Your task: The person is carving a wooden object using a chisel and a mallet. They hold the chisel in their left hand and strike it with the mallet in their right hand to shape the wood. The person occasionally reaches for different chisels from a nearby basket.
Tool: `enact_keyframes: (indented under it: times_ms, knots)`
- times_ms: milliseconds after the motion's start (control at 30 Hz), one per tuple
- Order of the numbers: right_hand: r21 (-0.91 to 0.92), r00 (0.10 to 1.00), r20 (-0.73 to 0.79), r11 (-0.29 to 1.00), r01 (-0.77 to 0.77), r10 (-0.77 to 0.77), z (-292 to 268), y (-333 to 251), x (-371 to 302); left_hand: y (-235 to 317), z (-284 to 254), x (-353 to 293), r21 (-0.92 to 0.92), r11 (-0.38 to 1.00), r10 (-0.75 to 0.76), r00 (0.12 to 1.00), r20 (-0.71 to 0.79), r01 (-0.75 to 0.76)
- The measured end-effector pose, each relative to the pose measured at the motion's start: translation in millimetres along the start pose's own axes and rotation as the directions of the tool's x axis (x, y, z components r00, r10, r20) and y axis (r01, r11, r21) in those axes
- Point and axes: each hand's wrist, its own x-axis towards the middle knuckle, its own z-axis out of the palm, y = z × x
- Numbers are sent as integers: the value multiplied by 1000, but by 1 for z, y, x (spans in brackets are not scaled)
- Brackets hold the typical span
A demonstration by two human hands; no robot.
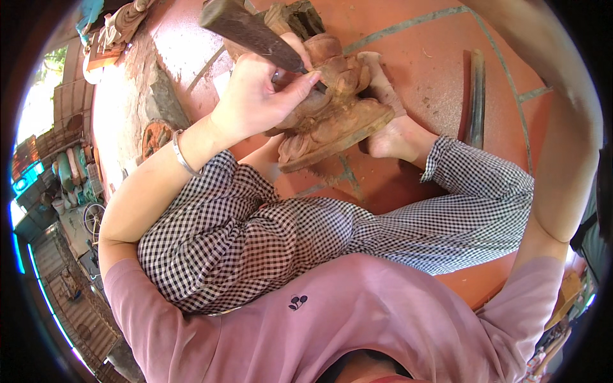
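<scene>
**Carving a wooden piece on a tiled floor**

Head view: the person sits on the red tiled floor (440, 76), legs in black-and-white checked trousers (255, 236), wearing a pink shirt (357, 319). The left hand (258, 96) is clenched around a dark chisel (252, 32), whose handle runs up and to the left past the knuckles while its working end, hidden behind the fingers, meets the wood. A silver bracelet (182, 155) circles that wrist. The carved wooden piece (332, 108), reddish-brown with a rounded, moulded base, lies tilted on the floor just in front of the knees, directly under the left hand and touching it. A bare foot (396, 131) presses against the right side of the carving's base. The right arm (562, 127) reaches up along the right rim of the picture and its hand passes out of sight at the top, so its grip cannot be told. A long dark rod-like tool (476, 96) lies on the floor to the right of the foot, apart from the carving. Wood dust is scattered on the tiles around the piece.
</scene>
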Motion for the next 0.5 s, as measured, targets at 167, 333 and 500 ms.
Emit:
enact_keyframes:
  times_ms: [167,333,500]
  knots:
    - [-47,1000,-17,999,20,-21,0,-5,-4,16,-6,10,256,966,9,992,124,-41]
    - [-90,997,-48,994,57,-62,-5,-12,-7,22,-4,14,243,968,46,994,95,-68]
    - [-153,986,-115,983,101,-119,-30,-33,-15,33,-5,20,283,957,-105,985,139,62]
